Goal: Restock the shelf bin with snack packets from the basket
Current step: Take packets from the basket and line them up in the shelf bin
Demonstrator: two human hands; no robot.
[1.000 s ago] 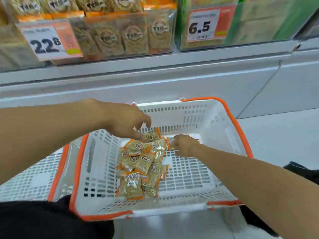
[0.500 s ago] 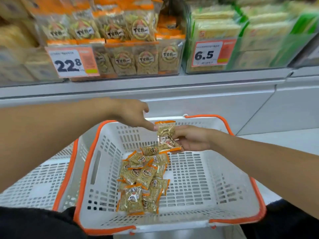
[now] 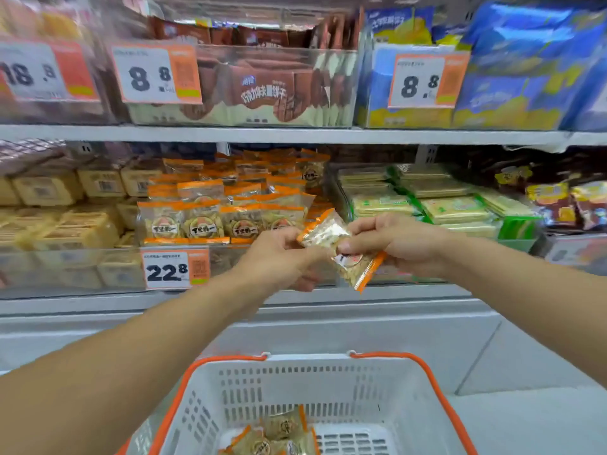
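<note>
Both hands are raised in front of the shelf bin (image 3: 230,254), a clear-fronted bin stacked with orange-topped snack packets. My left hand (image 3: 279,257) pinches one clear orange-edged packet (image 3: 323,229) at its lower left. My right hand (image 3: 397,241) grips a second packet (image 3: 356,269), which hangs below its fingers. The two packets touch between the hands, just right of the bin's front. Below, the white basket (image 3: 328,379) with an orange rim holds several more packets (image 3: 279,435) at its bottom.
A price tag reading 22.8 (image 3: 174,269) hangs on the bin's front. Green wafer packs (image 3: 427,205) fill the bin to the right, yellow boxes (image 3: 65,205) the left. An upper shelf (image 3: 295,134) carries brown and blue biscuit packs.
Both hands rose out of the basket with packets and now hold them up at the shelf bin. The view tilted upward from the basket to the shelves.
</note>
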